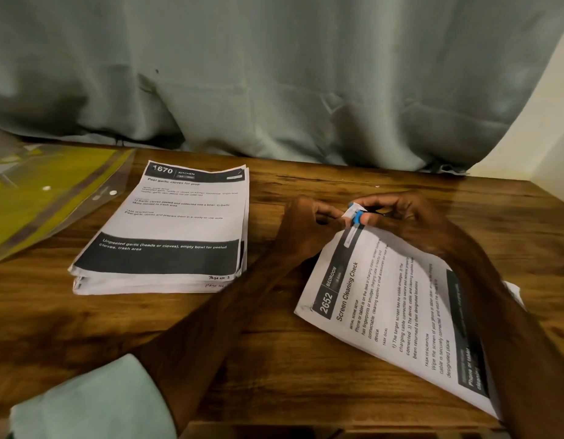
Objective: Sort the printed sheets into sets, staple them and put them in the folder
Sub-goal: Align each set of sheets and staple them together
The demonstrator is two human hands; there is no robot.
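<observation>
Set of sheets, near right on the table, at stapling: left hand pinches its far corner, right hand grips the small blue stapler on that corner; if the pinch slackens, pages could slip and the staple miss some.

Nearer to us than the stack of sheets, the left arm wears a loose, pale mint-green sleeve of soft, creased cloth, and the forearm beyond its cuff is bare. Right of that stack, the left hand and right hand are bare, as is the right forearm.
</observation>
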